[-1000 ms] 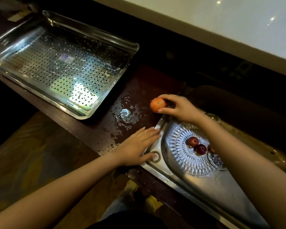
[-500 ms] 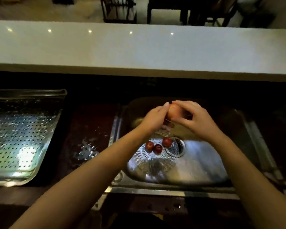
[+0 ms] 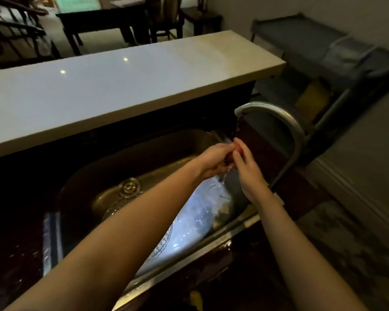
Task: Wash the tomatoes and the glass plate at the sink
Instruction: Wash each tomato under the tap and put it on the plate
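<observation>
Nearest, my two forearms reach out over the steel sink, where the glass plate lies on the bottom, mostly hidden under my left arm. Farther on, my left hand and right hand together clasp one tomato under water running from the curved tap. Beyond stands a pale counter.

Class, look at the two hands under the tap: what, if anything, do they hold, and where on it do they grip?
A tomato, cupped between the left hand and right hand, which press on its opposite sides under the faucet.
</observation>
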Demonstrator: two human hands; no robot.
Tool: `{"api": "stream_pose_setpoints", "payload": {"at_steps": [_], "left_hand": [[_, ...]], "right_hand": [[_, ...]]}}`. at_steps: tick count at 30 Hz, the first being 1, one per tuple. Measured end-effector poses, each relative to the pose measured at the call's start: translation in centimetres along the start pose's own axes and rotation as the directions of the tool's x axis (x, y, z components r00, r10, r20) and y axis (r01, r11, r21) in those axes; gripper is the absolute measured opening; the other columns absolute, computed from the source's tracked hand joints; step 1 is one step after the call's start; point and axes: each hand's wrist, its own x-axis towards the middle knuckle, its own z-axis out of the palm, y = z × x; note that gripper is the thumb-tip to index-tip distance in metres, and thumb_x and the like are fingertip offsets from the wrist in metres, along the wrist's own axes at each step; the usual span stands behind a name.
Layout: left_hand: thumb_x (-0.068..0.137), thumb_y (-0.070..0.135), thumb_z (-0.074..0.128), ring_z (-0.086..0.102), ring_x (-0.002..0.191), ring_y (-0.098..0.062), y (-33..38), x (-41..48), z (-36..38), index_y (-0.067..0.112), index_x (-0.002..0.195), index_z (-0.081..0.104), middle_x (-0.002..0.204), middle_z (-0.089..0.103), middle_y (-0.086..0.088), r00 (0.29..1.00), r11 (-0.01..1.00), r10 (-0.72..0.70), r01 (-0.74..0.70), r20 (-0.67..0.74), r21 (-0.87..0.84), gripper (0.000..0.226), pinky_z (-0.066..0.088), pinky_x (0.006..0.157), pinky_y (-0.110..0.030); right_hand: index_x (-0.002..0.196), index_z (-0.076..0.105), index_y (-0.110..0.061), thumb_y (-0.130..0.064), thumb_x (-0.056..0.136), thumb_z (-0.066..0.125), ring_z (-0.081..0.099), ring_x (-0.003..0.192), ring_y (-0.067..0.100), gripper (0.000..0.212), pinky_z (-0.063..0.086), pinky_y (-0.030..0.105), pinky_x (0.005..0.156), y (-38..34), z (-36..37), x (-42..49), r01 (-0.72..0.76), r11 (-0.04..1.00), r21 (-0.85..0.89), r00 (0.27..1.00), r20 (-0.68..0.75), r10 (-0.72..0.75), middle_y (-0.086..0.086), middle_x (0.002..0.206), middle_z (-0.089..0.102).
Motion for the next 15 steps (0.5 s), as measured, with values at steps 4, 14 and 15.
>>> {"api": "stream_pose_setpoints", "payload": {"at_steps": [4, 14, 15], "left_hand": [[0.098, 0.036, 0.038, 0.045, 0.054, -0.011, 0.2, 2.0, 1.4, 0.014, 0.091, 0.055, 0.068, 0.050, -0.002, 0.998, 0.996, -0.050, 0.053, -0.038, 0.073, 0.028, 0.036, 0.048, -0.019], [0.098, 0.032, 0.038, 0.061, 0.094, -0.018, -0.4, 4.4, 3.3, 0.013, 0.113, 0.056, 0.097, 0.062, -0.007, 0.999, 0.989, -0.006, 0.000, -0.040, -0.146, 0.030, 0.052, 0.072, -0.030], [0.098, 0.034, 0.039, 0.061, 0.095, -0.019, -0.3, 4.4, 3.1, 0.012, 0.116, 0.055, 0.097, 0.062, -0.008, 0.999, 0.989, -0.015, 0.008, -0.047, -0.149, 0.033, 0.053, 0.072, -0.031]], "right_hand": [[0.132, 0.041, -0.044, -0.042, 0.097, 0.036, 0.053, 0.093, -0.011, 0.036, 0.047, 0.003, 0.060, 0.2, -0.7, 1.5, -0.069, 0.995, 0.068, 0.994, -0.075, 0.074, -0.015, 0.113, 0.054], [0.100, 0.058, -0.033, -0.040, 0.097, 0.035, 0.056, 0.082, 0.011, 0.025, 0.043, 0.023, 0.062, -2.5, -1.0, 3.6, -0.196, 0.954, 0.229, 0.930, -0.266, 0.255, -0.004, 0.089, 0.058], [0.107, 0.058, -0.032, -0.040, 0.097, 0.035, 0.056, 0.084, 0.012, 0.027, 0.045, 0.024, 0.065, -2.5, -0.8, 3.5, -0.192, 0.959, 0.208, 0.936, -0.257, 0.243, -0.003, 0.094, 0.058]]}}
